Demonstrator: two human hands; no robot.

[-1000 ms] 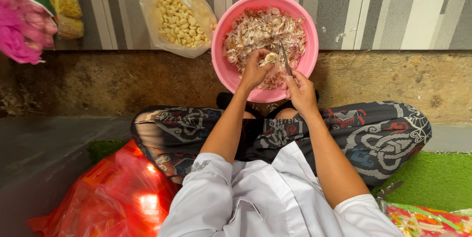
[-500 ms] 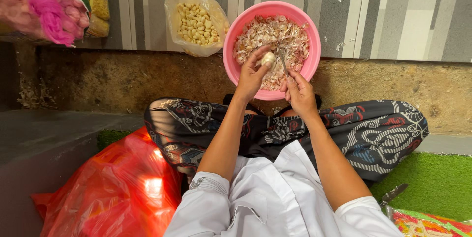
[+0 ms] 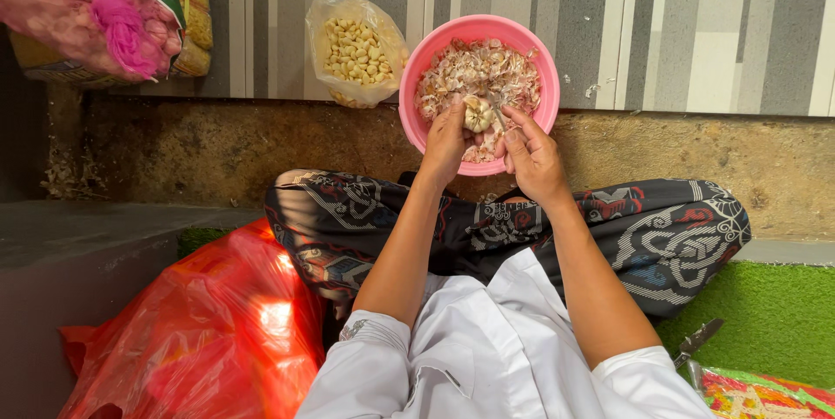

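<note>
Support surface: floor, grey striped tile (image 3: 696, 28) w/ rough brown band nearest the person. Directly on it: pink bowl (image 3: 417, 71), clear bag of peeled cloves (image 3: 355, 49), green mat (image 3: 774, 315), red plastic bag (image 3: 200, 341).

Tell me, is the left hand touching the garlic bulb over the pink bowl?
Touching. The head view shows the left hand with its fingertips wrapped against the garlic bulb, no gap between them, just above the pink bowl of peels.
</note>
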